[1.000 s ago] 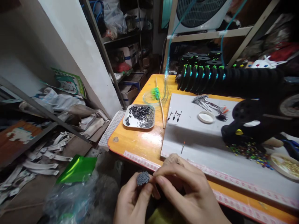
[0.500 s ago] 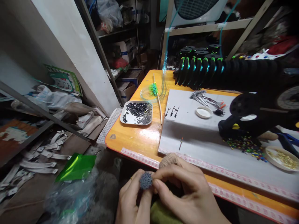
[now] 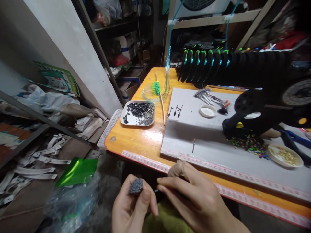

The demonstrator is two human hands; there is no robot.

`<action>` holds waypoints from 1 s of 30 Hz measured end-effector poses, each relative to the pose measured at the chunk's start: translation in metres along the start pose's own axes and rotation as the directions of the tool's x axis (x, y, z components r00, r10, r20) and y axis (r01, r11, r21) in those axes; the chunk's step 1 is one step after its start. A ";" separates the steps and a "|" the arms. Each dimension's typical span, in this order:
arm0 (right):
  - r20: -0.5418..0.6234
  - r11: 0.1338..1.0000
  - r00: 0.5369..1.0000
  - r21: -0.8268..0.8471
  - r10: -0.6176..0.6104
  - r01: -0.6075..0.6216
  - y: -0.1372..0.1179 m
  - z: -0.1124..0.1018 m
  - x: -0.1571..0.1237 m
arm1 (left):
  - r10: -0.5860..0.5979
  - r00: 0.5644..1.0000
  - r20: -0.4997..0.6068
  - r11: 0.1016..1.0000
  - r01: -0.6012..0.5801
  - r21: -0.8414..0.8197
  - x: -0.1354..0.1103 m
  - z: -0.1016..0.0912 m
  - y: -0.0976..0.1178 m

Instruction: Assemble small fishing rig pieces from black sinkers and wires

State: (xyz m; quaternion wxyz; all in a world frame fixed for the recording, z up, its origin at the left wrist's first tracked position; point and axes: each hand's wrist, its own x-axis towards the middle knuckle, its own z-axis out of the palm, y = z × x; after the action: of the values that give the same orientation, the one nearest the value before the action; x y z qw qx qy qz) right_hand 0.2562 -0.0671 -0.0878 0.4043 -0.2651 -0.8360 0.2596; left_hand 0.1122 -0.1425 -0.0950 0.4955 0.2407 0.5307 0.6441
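Observation:
My left hand (image 3: pixel 134 207) is wrapped round a bundle of thin stems with dark grey tips (image 3: pixel 136 186), its thumb pressed across the front. Just right of it, above my lap, my right hand (image 3: pixel 194 197) pinches thumb and forefinger together. A tiny greyish thin piece (image 3: pixel 156 190) shows at those fingertips; its kind is too small to make out. Tan wrapping (image 3: pixel 178 170) covers one finger of the right hand. Beyond the hands, a slim float-like stick with an orange tip (image 3: pixel 193 145) rests on the white board (image 3: pixel 177 136).
A white tray (image 3: pixel 123 122) of black and grey small parts stands on the orange table (image 3: pixel 133 139). On the board are a small white dish (image 3: pixel 208 111), several black pieces (image 3: pixel 175 111), coloured beads (image 3: pixel 250 145) and a dish of gold bits (image 3: pixel 284 156). A black geared machine (image 3: pixel 243 71) stands behind.
My hands have drawn apart; the left has moved left with the bundle, now tilted. The right fingertips have come away from it with a tiny piece. The view has shifted slightly.

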 end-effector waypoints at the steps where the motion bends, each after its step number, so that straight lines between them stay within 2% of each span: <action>1: 0.006 1.000 1.000 -0.020 -0.002 0.003 0.000 0.001 -0.001 | -0.034 0.999 0.015 0.999 0.034 -0.004 -0.001 0.000 0.000; 16: 0.034 0.999 0.999 0.050 0.006 -0.007 -0.005 -0.007 -0.002 | -0.089 0.995 0.039 0.995 0.091 -0.039 0.001 -0.002 0.000; 24: 0.045 1.000 0.999 -0.003 0.003 -0.003 -0.006 -0.007 -0.002 | -0.128 0.990 0.058 0.987 0.133 -0.088 0.002 0.000 0.002; 30: 0.011 0.995 0.999 0.097 0.030 -0.031 -0.007 -0.009 0.001 | -0.108 0.992 0.066 0.989 0.114 -0.090 0.003 -0.002 -0.002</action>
State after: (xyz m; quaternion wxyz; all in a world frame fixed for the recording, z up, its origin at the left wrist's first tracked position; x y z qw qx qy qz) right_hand 0.2614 -0.0691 -0.0780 0.4086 -0.2564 -0.8203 0.3072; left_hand 0.1104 -0.1404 -0.0982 0.5572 0.2069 0.4973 0.6320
